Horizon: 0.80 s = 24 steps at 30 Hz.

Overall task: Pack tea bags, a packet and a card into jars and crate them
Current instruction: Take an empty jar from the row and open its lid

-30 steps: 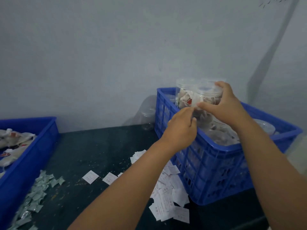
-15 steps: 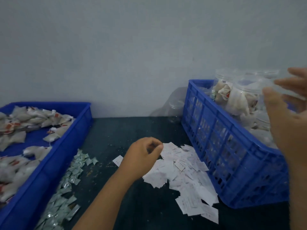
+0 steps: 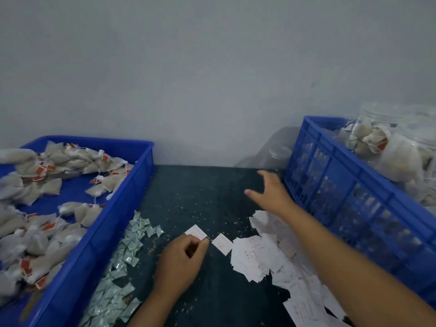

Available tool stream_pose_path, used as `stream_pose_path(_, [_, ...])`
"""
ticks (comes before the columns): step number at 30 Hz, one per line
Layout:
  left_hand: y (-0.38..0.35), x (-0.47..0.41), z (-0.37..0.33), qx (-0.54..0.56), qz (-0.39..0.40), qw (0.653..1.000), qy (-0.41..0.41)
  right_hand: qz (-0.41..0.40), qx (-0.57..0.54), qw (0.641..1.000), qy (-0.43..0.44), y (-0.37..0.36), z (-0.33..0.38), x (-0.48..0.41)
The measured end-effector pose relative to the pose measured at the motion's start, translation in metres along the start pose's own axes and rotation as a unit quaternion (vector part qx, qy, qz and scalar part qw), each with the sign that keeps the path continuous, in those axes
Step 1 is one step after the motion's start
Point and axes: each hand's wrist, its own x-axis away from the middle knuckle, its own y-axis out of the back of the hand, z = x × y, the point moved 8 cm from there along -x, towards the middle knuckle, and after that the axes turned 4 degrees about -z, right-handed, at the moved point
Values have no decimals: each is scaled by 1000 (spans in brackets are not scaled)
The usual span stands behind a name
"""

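the left hand (image 3: 181, 258) is low in the middle of the dark table (image 3: 200, 185). its fingers are curled in, & the thumb & first finger pinch the near corner of one small white card (image 3: 194, 232). can't tell if that card is up off the table or flat on it. a 2nd card (image 3: 221, 243) lies flat just to the right, w/ no hand on it. right of that is the big card pile (image 3: 259, 256), a messy heap that runs along the bottom of the blue crate (image 3: 342, 192) & under the right arm. the right hand (image 3: 273, 190) is further back, over the table & just beside the crate's left wall. it is spread wide, thumb out to the left, & has nothing in it. its fingers point at the empty jar (image 3: 279, 153), a see-through one that stands at the grey wall (image 3: 212, 79) nxt to the crate's back corner; hand & jar are apart. the full jars (image 3: 387, 147) sit in the crate on the far right, stuffed w/ tea bags, blurry at the edge. on the left is the blue tray (image 3: 136, 180) w/ lots of loose tea bags (image 3: 54, 171) in it, pale pouches w/ strings & little red tags. the shiny packets (image 3: 122, 263) lie in a long strip on the table right along the tray's wall, left of the left hand. tiny brown crumbs (image 3: 188, 208) are all over the table btw the tray & the crate.
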Motion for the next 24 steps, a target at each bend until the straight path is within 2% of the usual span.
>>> stream_pose_path(5, [-1,1,4,9,-1,1000,2,-92,122,988,29,34,-18,-86])
stream_pose_path(9, [1,2,7,14,-4,1000,1,-43,251,967,-10,29,-43,-125])
stream_pose_path(11, [1,2,7,15,-8,1000,-2,-39,276,960,-14,22,-47,-131])
stream_pose_path(13, [1,2,7,17,-10,1000,-6,-80,223,972,11,14,-41,-129])
stream_pose_path(15, [1,2,7,17,-9,1000,-10,-157,162,973,54,11,-32,-121])
stream_pose_path(17, [1,2,6,15,-10,1000,-16,-205,119,970,56,11,-30,-113])
stream_pose_path(24, [0,2,4,9,-10,1000,-5,-215,-17,975,59,21,2,-89])
